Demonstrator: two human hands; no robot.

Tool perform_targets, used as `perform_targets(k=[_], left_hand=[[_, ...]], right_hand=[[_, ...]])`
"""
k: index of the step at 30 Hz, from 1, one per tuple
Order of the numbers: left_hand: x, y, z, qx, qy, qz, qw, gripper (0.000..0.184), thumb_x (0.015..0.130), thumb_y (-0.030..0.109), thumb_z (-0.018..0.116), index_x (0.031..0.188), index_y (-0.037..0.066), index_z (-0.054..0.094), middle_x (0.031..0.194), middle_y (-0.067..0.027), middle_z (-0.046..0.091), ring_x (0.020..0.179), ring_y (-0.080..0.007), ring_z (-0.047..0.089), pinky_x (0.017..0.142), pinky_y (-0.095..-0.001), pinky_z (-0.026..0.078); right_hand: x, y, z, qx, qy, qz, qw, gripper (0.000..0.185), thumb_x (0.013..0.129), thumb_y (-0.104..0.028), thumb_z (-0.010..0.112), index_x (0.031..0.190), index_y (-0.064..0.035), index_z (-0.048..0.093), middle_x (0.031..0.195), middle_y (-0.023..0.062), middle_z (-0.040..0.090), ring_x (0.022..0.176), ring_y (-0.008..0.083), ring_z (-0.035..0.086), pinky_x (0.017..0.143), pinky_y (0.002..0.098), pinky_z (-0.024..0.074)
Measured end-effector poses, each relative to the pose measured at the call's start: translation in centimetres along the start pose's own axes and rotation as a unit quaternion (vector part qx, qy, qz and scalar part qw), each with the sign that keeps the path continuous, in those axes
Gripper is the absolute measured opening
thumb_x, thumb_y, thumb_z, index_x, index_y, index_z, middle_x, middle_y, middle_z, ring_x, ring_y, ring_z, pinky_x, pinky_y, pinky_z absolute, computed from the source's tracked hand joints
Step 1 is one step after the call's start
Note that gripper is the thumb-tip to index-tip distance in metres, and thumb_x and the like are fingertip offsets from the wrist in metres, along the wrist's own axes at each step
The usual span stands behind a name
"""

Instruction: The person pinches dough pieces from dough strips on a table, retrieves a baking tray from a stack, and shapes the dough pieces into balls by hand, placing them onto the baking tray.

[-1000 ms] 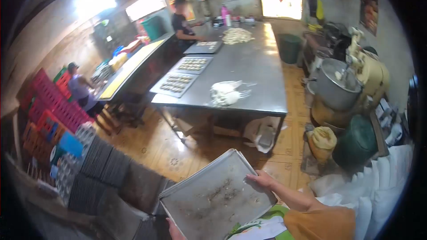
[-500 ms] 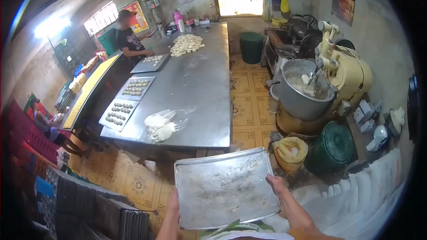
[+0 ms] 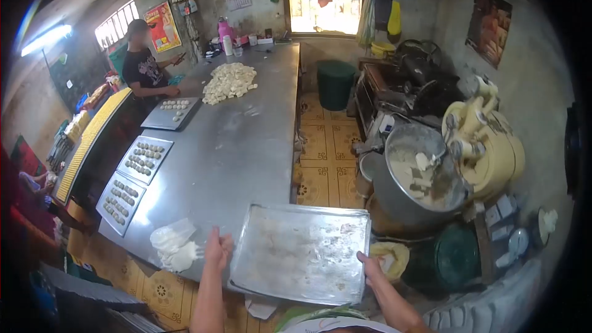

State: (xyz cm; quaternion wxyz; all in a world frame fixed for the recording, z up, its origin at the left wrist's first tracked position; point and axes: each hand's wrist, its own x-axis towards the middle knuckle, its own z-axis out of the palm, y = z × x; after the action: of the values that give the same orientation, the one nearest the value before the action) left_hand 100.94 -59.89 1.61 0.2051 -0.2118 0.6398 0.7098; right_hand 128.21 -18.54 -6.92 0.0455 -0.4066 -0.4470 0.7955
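Observation:
A worn metal baking tray (image 3: 302, 253) with nothing on it is tilted in front of me, its far left part over the near right corner of the steel table (image 3: 228, 166). My right hand (image 3: 372, 267) grips its right edge, thumb on top. My left hand (image 3: 217, 248) is off the tray, just beyond its left edge, with the fingers apart and nothing in them. A heap of white flour (image 3: 177, 250) lies on the table to the left of that hand.
Trays of dough balls (image 3: 140, 189) line the table's left side; a pile of dough pieces (image 3: 229, 83) lies farther back. A co-worker (image 3: 145, 68) stands at the far left. To the right are a mixer bowl (image 3: 398, 179), a green lidded drum (image 3: 457, 251) and an open sack (image 3: 394, 253).
I have moved closer to the table, and the tray now reaches over its near corner. My left hand has let go of the tray's left edge; my right hand still holds on.

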Motion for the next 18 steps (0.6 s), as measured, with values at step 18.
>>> perform_targets(k=[18], left_hand=[[12.3,3.0,20.5,-0.154,0.272,-0.111,0.943,0.055,0.097,0.033,0.069,0.131,-0.006,0.049,0.112,-0.0209,0.063,0.099,-0.0256,0.062,0.086,-0.037,0.052]], right_hand=[[31.5,-13.2,17.9,-0.202,-0.266,0.088,0.939,0.056,0.093,-0.047,0.071,0.1,0.0078,0.066,0.094,0.0096,0.068,0.086,0.0219,0.064,0.075,0.0368,0.0523]])
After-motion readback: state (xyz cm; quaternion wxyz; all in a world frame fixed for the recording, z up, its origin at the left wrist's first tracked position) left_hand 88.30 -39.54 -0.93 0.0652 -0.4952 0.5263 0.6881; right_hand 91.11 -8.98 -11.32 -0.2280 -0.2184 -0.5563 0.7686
